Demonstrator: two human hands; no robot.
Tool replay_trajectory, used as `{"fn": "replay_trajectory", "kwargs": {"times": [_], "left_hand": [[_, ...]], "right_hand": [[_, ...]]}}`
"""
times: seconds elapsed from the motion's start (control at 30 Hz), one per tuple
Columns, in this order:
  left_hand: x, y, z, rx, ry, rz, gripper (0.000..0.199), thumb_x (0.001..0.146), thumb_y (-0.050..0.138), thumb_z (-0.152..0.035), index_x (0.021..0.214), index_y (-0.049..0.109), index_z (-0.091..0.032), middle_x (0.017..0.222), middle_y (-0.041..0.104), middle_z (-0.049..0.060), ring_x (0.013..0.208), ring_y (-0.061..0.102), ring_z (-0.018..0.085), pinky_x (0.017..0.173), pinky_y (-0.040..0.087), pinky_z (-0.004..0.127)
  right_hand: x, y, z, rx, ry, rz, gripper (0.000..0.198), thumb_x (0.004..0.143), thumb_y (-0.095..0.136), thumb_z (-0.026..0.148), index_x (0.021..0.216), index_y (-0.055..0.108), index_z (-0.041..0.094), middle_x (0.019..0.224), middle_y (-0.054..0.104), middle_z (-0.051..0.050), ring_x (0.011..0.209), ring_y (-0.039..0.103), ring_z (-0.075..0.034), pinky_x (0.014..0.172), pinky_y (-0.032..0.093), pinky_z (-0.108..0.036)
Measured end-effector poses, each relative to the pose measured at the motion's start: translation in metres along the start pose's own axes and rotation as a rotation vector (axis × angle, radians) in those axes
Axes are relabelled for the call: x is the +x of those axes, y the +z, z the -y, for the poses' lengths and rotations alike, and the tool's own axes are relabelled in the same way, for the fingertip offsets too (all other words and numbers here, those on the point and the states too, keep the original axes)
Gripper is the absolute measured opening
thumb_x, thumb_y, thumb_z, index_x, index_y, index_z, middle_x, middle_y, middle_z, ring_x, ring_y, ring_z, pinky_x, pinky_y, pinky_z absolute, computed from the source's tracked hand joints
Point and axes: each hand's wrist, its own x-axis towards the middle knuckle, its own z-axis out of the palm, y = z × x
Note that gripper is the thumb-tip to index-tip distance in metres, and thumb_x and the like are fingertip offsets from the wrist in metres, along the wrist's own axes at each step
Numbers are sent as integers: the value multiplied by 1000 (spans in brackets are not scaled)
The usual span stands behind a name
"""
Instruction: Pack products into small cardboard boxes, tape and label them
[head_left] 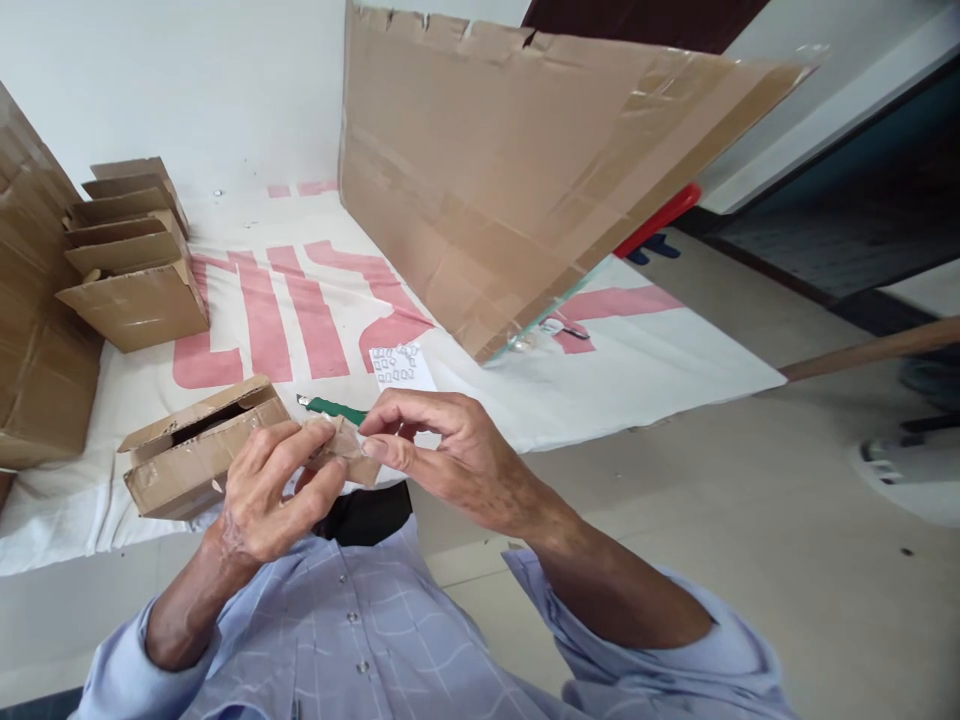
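Observation:
In front of my body, my left hand (289, 485) has its fingers closed on a small crumpled brown piece with a clear, film-like part (346, 440); its exact kind I cannot make out. My right hand (457, 455) pinches the right edge of that piece between thumb and forefinger. Just beyond the fingers lies a green utility knife (335, 409), its blade end pointing left. A small cardboard box (195, 465) with a gap along its top sits left of my left hand, near the table's front edge.
The white cloth (337, 320) with red markings covers the table. Several open small boxes (142, 305) stand in a row at the left, beside a large carton (45, 320). A big cardboard panel (510, 180) rises behind. A printed paper (409, 372) lies past the knife.

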Motion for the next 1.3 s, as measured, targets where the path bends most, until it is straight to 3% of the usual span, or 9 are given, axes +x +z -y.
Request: {"fn": "replay_trajectory", "kwargs": {"times": [0.27,0.47,0.63,0.7,0.93,1.03,1.1,1.2,1.3], "left_hand": [[0,-1,0,-17,-3,7,15,100,70,-11,110,74,-21,126,79,15,116,75,27,89,66,40],[-2,0,1,-17,-18,19,17,100,69,-8,110,73,-21,126,79,15,115,75,27,89,66,40],[1,4,0,-19,-21,-18,18,103,62,-6,110,71,-20,120,80,14,109,75,24,86,66,37],[4,5,0,-41,-35,-13,20,104,57,-5,111,70,-20,119,79,13,109,74,23,86,65,36],[15,9,10,-174,-136,141,25,107,61,-9,129,65,-19,111,75,9,93,71,18,81,60,31],[13,15,18,-295,-257,179,15,109,61,-17,122,67,-20,106,71,7,91,69,17,80,58,30],[9,22,23,-408,-385,173,9,109,63,-24,114,68,-19,100,71,6,88,68,17,79,57,31],[4,33,26,-626,-652,143,26,107,68,-43,102,71,-18,90,69,5,79,64,17,71,53,31],[6,41,27,-871,-917,219,42,101,72,-59,100,74,-17,89,69,6,77,64,18,68,53,31]], "right_hand": [[4,7,-5,144,93,88,32,92,80,41,75,66,19,67,62,3,61,51,-10,57,45,-24],[4,10,-6,134,60,43,29,94,76,36,75,63,19,68,60,3,62,51,-10,60,46,-25],[10,10,-17,109,59,30,15,92,79,34,93,72,21,94,75,-2,87,68,-15,78,56,-29],[13,12,-26,205,109,88,23,91,82,38,105,75,21,107,77,-4,99,71,-18,85,58,-31],[19,23,-62,620,336,223,48,90,82,64,90,75,17,78,74,-2,68,69,-13,69,59,-28],[21,20,-73,623,343,260,63,91,75,77,91,77,14,78,77,-6,64,70,-14,65,60,-28],[20,16,-77,578,291,230,68,91,73,79,106,79,14,82,78,-7,68,74,-15,67,61,-29],[14,17,-80,465,182,103,68,80,89,71,122,77,18,96,79,-6,80,75,-16,76,63,-30],[6,22,-78,373,123,-49,51,79,93,62,103,79,19,92,76,-3,78,71,-16,78,62,-31]]}}
